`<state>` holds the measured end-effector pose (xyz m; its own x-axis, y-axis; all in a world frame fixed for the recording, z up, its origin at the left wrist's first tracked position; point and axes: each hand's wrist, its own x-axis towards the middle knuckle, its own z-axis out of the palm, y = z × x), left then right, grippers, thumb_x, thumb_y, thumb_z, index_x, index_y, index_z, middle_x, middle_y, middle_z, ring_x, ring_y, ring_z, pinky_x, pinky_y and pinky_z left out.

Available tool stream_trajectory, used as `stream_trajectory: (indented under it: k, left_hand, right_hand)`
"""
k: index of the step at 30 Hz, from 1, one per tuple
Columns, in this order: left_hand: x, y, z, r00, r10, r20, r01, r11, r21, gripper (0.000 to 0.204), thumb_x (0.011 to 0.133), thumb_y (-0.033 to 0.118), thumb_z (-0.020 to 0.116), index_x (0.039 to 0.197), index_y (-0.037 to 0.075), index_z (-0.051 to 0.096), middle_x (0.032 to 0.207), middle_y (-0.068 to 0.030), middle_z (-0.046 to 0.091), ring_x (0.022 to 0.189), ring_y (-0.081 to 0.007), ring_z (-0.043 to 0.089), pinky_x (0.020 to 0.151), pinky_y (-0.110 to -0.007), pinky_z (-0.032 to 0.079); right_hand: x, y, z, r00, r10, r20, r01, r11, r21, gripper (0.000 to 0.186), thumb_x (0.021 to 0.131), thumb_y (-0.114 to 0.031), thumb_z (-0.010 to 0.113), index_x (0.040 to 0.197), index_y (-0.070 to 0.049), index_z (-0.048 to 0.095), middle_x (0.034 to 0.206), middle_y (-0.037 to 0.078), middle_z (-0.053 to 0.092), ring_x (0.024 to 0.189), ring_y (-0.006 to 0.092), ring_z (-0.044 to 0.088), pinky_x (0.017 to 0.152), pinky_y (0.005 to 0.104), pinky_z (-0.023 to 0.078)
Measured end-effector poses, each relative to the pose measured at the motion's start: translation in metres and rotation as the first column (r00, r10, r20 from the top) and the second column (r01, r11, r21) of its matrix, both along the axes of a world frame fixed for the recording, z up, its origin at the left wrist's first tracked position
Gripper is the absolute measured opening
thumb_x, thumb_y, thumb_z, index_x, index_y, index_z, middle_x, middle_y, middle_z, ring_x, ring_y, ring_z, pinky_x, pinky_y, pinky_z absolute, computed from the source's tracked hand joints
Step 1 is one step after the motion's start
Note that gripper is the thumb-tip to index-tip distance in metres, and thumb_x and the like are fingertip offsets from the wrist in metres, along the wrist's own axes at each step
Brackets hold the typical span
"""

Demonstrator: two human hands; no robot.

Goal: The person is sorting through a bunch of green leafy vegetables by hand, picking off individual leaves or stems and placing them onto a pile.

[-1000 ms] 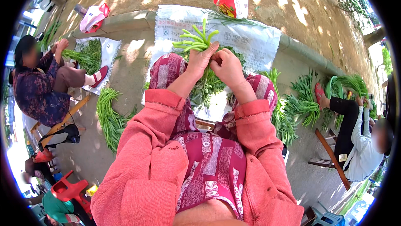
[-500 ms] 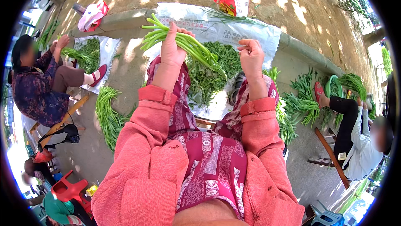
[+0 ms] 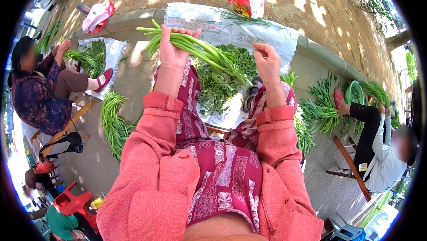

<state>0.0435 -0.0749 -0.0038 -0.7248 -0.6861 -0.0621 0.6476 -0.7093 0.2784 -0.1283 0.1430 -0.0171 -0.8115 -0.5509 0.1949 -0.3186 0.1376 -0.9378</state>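
Observation:
My left hand (image 3: 172, 52) is closed round a bunch of long green stems (image 3: 203, 56), raised over my left knee, with the cut-looking ends toward the upper left. My right hand (image 3: 266, 59) is up at the right of the bunch, fingers loosely curled and a little apart, with nothing visible in them. Below and between my hands, a heap of leafy trimmings (image 3: 215, 87) lies on a white woven sack (image 3: 275, 40), between my patterned knees.
Loose greens lie left (image 3: 114, 125) and right (image 3: 324, 116) of me. A person (image 3: 35, 94) sits at left, another (image 3: 382, 170) at right beside a green basin (image 3: 353, 89). Red-and-white bags (image 3: 247, 0) rest near the kerb (image 3: 320, 56). A red plastic stool (image 3: 73, 201) is lower left.
My hands, together on the stems a second ago, have separated: the left carried the bunch leftward and turned it sideways, while the right let go and moved right.

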Motion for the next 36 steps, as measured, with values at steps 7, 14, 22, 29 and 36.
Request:
stream_trajectory:
  k: [7, 14, 22, 29, 36]
  left_hand:
    - [0.006, -0.002, 0.005, 0.991, -0.067, -0.112, 0.059, 0.996, -0.073, 0.039, 0.088, 0.047, 0.060, 0.079, 0.009, 0.057, 0.069, -0.0034, 0.051, 0.069, -0.0199, 0.050, 0.079, -0.041, 0.045]
    - [0.009, -0.006, 0.003, 0.971, -0.124, -0.203, 0.105, 0.989, -0.102, 0.034, 0.087, 0.043, 0.064, 0.075, 0.012, 0.055, 0.063, 0.0001, 0.047, 0.063, -0.0150, 0.046, 0.069, -0.034, 0.042]
    - [0.014, -0.012, 0.003, 0.973, -0.114, -0.202, 0.096, 0.990, -0.099, 0.030, 0.092, 0.034, 0.061, 0.073, 0.012, 0.052, 0.060, 0.0020, 0.040, 0.059, -0.0132, 0.040, 0.065, -0.032, 0.039]
    - [0.021, -0.018, 0.005, 0.957, -0.127, -0.261, 0.111, 0.991, -0.078, 0.031, 0.094, 0.037, 0.055, 0.077, 0.012, 0.053, 0.060, 0.0020, 0.039, 0.058, -0.0130, 0.039, 0.063, -0.031, 0.037]
    - [0.022, -0.016, 0.005, 0.947, -0.161, -0.279, 0.130, 0.983, -0.128, 0.031, 0.095, 0.038, 0.053, 0.079, 0.011, 0.053, 0.059, 0.0019, 0.039, 0.057, -0.0133, 0.037, 0.063, -0.031, 0.036]
  right_hand:
    - [0.007, 0.002, 0.002, 0.940, 0.276, 0.202, -0.296, 0.952, 0.079, 0.028, 0.077, -0.008, 0.069, 0.104, -0.001, 0.066, 0.097, 0.006, 0.064, 0.083, 0.0133, 0.061, 0.074, 0.0265, 0.049]
    - [0.016, 0.003, 0.004, 0.900, 0.430, 0.068, -0.428, 0.843, 0.327, 0.040, 0.071, -0.012, 0.076, 0.109, -0.004, 0.065, 0.104, 0.008, 0.065, 0.094, 0.0173, 0.060, 0.082, 0.0293, 0.049]
    - [0.023, -0.001, 0.000, 0.899, 0.401, 0.174, -0.436, 0.855, 0.280, 0.023, 0.079, -0.011, 0.069, 0.101, -0.003, 0.068, 0.097, 0.004, 0.065, 0.089, 0.0133, 0.060, 0.080, 0.0259, 0.047]
    - [0.014, 0.002, -0.003, 0.847, 0.323, 0.422, -0.356, 0.935, -0.003, 0.019, 0.083, -0.009, 0.063, 0.099, 0.000, 0.066, 0.093, 0.002, 0.065, 0.082, 0.0084, 0.057, 0.073, 0.0231, 0.046]
    - [0.037, -0.005, -0.005, 0.856, 0.430, 0.287, -0.478, 0.870, 0.122, 0.033, 0.076, -0.016, 0.074, 0.105, -0.001, 0.066, 0.095, 0.006, 0.066, 0.085, 0.0139, 0.061, 0.077, 0.0262, 0.048]
